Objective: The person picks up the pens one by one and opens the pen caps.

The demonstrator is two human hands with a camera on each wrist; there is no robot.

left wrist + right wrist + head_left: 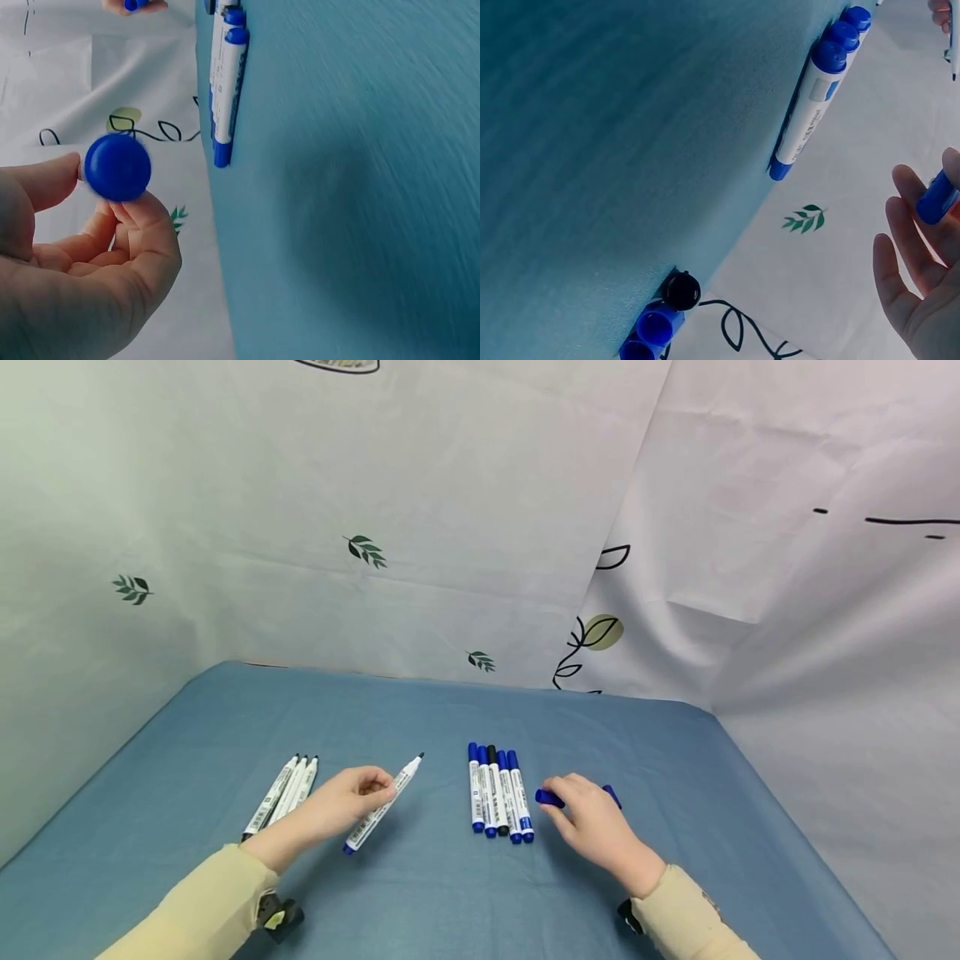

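"The marker [370,823] — where is it?"

"In the left hand [354,798], pinched between thumb and fingers, held above the table [442,897]. Its bare dark tip [421,756] slants up and away from that hand; its blue end hangs lower, on the near side."

"And the right hand [591,820]?"

"Pinching a blue cap [550,797], well apart from the marker. I cannot tell which way the cap's mouth faces."

"How would you handle the pair?"

"I'd keep the left grip back on the barrel — fingers and sleeve [206,906] off the inky tip. Should cap and marker meet, line them up straight; a crooked approach could catch the tip on the rim."

"What should each hand avoid?"

"The row of five capped markers [497,789] lies between the hands, just left of the right one, so cross above it. Loose caps, one black [681,291] and some blue [655,327], sit to that hand's right and might roll if brushed. Three uncapped markers [288,789] lie left of the left hand, partly hidden by its forearm; I'd swing the elbow gently there."
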